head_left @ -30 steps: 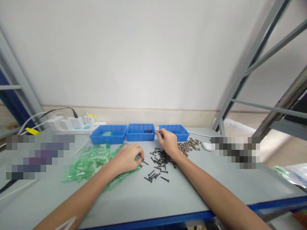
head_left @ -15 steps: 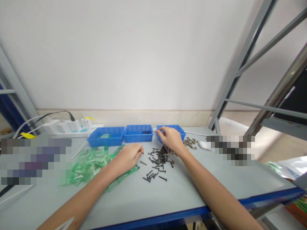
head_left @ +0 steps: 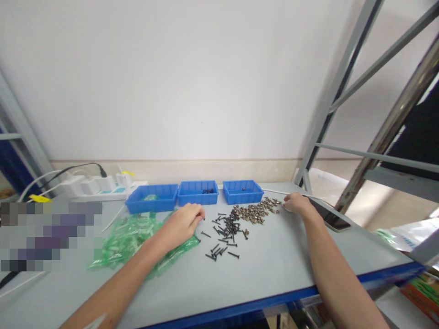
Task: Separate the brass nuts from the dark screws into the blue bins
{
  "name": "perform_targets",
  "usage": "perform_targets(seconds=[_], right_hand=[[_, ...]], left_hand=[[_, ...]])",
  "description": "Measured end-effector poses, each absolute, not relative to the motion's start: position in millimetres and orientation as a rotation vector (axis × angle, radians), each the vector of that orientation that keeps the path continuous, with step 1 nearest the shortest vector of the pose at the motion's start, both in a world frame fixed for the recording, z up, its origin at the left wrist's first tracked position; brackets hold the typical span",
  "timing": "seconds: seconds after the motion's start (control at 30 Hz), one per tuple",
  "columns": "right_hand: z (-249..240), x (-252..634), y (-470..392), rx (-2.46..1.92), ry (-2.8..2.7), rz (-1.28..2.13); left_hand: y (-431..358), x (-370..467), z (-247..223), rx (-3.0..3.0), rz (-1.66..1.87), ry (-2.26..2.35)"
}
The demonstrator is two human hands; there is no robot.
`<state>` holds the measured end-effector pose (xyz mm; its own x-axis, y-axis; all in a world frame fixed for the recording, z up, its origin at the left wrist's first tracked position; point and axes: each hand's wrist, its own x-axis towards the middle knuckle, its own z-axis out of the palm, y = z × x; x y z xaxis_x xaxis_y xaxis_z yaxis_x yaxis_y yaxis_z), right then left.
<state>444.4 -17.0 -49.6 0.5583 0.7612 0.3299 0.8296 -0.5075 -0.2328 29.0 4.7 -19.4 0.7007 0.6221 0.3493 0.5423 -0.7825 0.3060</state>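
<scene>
My left hand (head_left: 188,221) is closed in a pinch above the green plastic packets (head_left: 126,240). A small dark tip, seemingly of a black screw (head_left: 204,219), pokes out at its fingertips. My right hand (head_left: 297,204) is closed over a small white case (head_left: 286,209), which looks like an earphone case and is mostly hidden under the fingers. Between the hands lie a loose pile of black screws (head_left: 230,228) and a heap of brassy metal fittings (head_left: 255,212). One small piece (head_left: 243,188) sits in the right blue tray (head_left: 243,198).
A middle blue tray (head_left: 198,198) holds a few black screws; the left blue tray (head_left: 151,205) holds a green packet. A power strip (head_left: 109,193) with plugs and cables stands at the back left. A phone (head_left: 338,224) lies beyond my right wrist, near the metal rack (head_left: 338,98).
My right hand has moved right, from over the right tray to the white case, uncovering the tray and the brassy fittings. My left hand has stayed in place.
</scene>
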Motion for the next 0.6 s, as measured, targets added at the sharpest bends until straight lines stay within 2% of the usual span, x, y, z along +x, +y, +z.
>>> perform_targets(seconds=[0.43, 0.6], right_hand=[[-50, 433, -4, -2.421, -1.281, -0.217], [-28, 409, -5, -2.228, -1.267, -0.485]], left_hand=[[8, 30, -26, 2.745, 0.712, 0.898], [7, 32, -27, 2.732, 0.733, 0.932]])
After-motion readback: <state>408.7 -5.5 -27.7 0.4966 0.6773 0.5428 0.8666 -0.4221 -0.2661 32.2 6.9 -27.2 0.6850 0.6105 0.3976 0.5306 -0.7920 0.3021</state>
